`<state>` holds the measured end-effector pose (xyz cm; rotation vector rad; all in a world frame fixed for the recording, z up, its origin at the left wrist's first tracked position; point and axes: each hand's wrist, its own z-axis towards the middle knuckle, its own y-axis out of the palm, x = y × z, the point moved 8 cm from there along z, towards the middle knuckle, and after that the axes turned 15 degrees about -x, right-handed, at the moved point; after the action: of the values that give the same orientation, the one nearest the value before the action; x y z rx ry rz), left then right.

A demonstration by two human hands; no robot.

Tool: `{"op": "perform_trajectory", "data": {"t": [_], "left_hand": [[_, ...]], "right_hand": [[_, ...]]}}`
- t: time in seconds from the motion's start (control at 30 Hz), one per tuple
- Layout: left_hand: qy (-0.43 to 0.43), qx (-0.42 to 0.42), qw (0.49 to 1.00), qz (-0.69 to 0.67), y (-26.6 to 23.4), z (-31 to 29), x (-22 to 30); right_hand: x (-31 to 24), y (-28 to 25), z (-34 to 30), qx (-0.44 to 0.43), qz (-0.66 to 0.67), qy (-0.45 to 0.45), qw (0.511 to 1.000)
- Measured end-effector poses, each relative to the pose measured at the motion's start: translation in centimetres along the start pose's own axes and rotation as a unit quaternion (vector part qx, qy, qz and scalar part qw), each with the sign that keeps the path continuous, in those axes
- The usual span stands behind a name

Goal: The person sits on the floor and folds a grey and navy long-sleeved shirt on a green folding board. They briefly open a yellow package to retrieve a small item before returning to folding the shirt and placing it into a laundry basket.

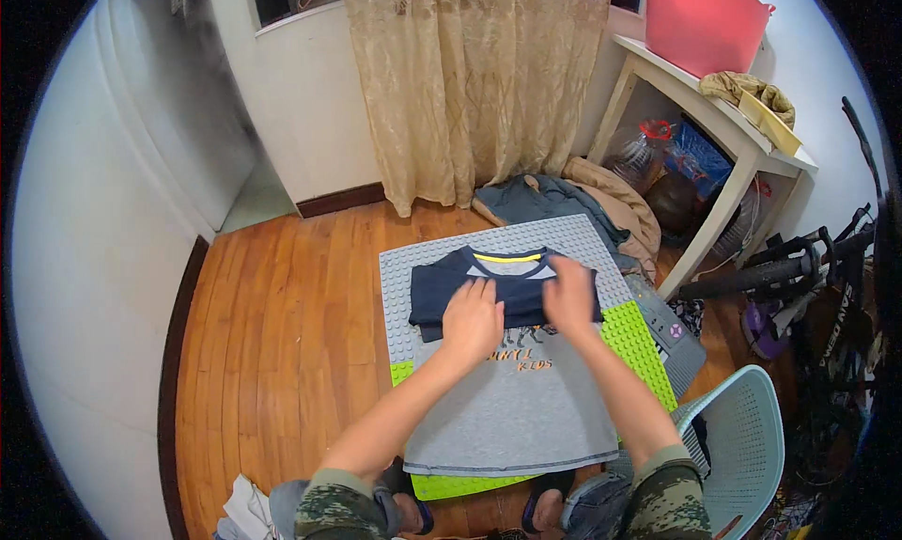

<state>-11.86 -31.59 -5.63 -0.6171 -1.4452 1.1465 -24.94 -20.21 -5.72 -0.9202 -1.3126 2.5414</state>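
Observation:
A grey T-shirt (512,413) with navy sleeves lies spread on a studded building-block tabletop (427,258), its neckline facing away from me and its hem near me. Both navy sleeves are folded inward over the chest, and a yellow strip shows inside the collar. My left hand (474,316) rests flat on the folded left sleeve, fingers stretched toward the collar. Over the right sleeve is my right hand (569,300), close to the shirt's shoulder. Motion smears its fingers, so their grip is unclear. Part of the orange and dark chest print shows between my forearms.
At right stands a light-blue perforated plastic basket (742,446). A grey device with buttons (672,328) sits against the tabletop's right side. Beyond the tabletop, clothes (554,202) lie heaped below a curtain (470,89). A white table (691,89) bears a pink tub (705,23).

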Motion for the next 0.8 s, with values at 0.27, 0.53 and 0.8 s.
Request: {"op": "perform_trajectory", "data": {"t": [0.27,0.53,0.8], "left_hand": [[0.006,-0.036,0.990,0.133,5.4,-1.2,-6.0],[0.061,-0.111,0.976,0.179,2.8,-5.2,-9.5],[0.016,-0.202,0.948,0.246,0.9,-13.6,-7.7]], "right_hand": [[4.0,4.4,-4.2,-0.226,-0.199,0.021,0.953],[6.7,0.6,-6.7,-0.251,-0.196,0.059,0.946],[4.7,-4.9,-12.3,-0.419,-0.287,0.189,0.840]]}}
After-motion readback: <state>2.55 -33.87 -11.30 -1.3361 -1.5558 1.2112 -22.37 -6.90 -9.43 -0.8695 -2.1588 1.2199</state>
